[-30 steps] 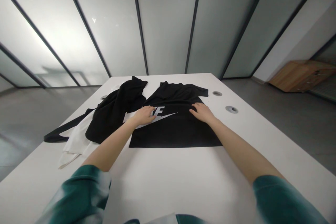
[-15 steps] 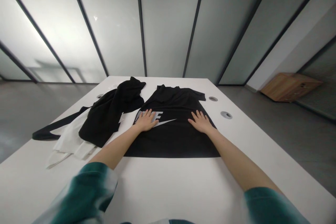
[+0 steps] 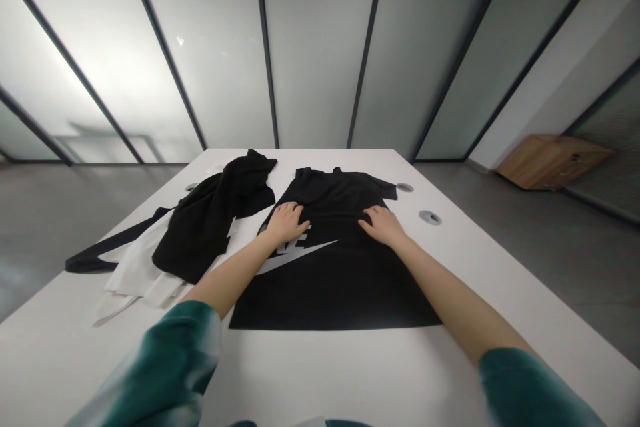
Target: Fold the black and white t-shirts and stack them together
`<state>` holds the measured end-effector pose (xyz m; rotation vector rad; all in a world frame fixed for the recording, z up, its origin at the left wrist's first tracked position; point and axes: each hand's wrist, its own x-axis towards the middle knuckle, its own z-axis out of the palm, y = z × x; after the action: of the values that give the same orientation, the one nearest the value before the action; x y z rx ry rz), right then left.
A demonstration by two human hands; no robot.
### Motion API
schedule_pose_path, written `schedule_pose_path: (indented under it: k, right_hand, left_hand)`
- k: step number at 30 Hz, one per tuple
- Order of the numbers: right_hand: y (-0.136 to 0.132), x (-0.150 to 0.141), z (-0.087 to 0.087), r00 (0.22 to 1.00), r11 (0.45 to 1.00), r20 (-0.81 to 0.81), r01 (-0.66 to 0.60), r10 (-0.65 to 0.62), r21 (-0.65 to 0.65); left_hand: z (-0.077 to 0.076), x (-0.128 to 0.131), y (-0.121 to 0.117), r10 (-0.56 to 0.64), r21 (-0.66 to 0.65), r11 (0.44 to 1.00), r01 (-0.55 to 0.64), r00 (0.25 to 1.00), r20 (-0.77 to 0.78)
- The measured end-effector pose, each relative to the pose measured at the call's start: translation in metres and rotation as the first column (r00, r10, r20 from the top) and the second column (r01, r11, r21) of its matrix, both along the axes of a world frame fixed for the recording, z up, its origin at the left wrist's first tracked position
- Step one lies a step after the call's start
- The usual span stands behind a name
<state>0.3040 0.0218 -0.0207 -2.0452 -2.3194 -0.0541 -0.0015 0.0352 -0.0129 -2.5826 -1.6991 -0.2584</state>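
A black T-shirt (image 3: 335, 273) with a white logo lies flat on the white table (image 3: 320, 373), collar at the far end. My left hand (image 3: 286, 222) rests palm down on the shirt's chest, fingers stretched over the logo's letters. My right hand (image 3: 383, 225) lies flat on the shirt's right side, fingers extended toward the far end. Both arms wear green sleeves pushed up to the elbows.
A crumpled black garment (image 3: 215, 213) lies to the left on a white cloth (image 3: 137, 273), with a dark strap (image 3: 100, 250) trailing left. Two round cable ports (image 3: 430, 217) sit in the table at the right. A wooden box (image 3: 550, 160) stands on the floor far right.
Both hands slid farther up the shirt toward its collar, and the shirt's near hem now lies closer to me. The fingers stay flat on the cloth.
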Motion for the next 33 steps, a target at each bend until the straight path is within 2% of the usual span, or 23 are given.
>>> schedule_pose_path:
  k: [2, 5, 8, 10, 14, 17, 20, 23, 27, 30, 33]
  right_hand:
    - [0.012, -0.005, -0.004, 1.0, 1.0, -0.017, -0.002, 0.003, 0.016]
    - [0.023, -0.008, -0.019, 0.997, 0.996, -0.031, 0.07, -0.072, -0.064]
    - [0.023, -0.006, -0.033, 0.992, 0.983, -0.042, 0.115, -0.122, -0.141]
    - [0.019, -0.007, -0.037, 0.99, 0.981, -0.043, 0.13, -0.138, -0.142]
    - [0.007, -0.016, -0.029, 0.983, 0.974, -0.026, 0.179, -0.184, -0.136]
    - [0.002, -0.024, -0.015, 0.982, 0.976, -0.012, 0.184, -0.186, -0.119]
    - [0.002, -0.027, -0.007, 0.984, 0.983, -0.027, 0.177, -0.178, -0.042]
    - [0.01, -0.023, -0.009, 0.982, 0.981, -0.039, 0.183, -0.185, -0.059]
    - [0.03, -0.016, -0.018, 0.978, 0.973, -0.058, 0.192, -0.201, -0.13]
    - [0.042, -0.015, -0.02, 0.973, 0.965, -0.071, 0.206, -0.22, -0.163]
    - [0.042, -0.015, -0.019, 0.971, 0.959, -0.073, 0.213, -0.23, -0.187]
  left_hand:
    - [-0.007, 0.008, 0.014, 0.011, -0.032, 0.999, -0.011, 1.0, 0.003]
    - [-0.022, 0.009, 0.028, 0.073, -0.161, 0.984, -0.076, 0.997, -0.023]
    - [-0.033, 0.001, 0.032, 0.107, -0.215, 0.97, -0.109, 0.994, -0.021]
    - [-0.035, -0.004, 0.029, 0.116, -0.226, 0.967, -0.116, 0.993, -0.014]
    - [-0.025, -0.005, 0.018, 0.128, -0.226, 0.965, -0.131, 0.991, -0.024]
    - [-0.015, 0.001, 0.01, 0.13, -0.154, 0.979, -0.132, 0.991, -0.021]
    - [-0.011, 0.006, 0.008, 0.139, -0.072, 0.988, -0.138, 0.99, 0.011]
    - [-0.016, 0.008, 0.016, 0.152, -0.122, 0.981, -0.151, 0.988, 0.002]
    - [-0.027, 0.006, 0.04, 0.165, -0.226, 0.96, -0.164, 0.986, -0.015]
    - [-0.03, 0.006, 0.055, 0.181, -0.261, 0.948, -0.18, 0.983, -0.02]
    - [-0.03, 0.006, 0.055, 0.192, -0.253, 0.946, -0.202, 0.979, -0.064]
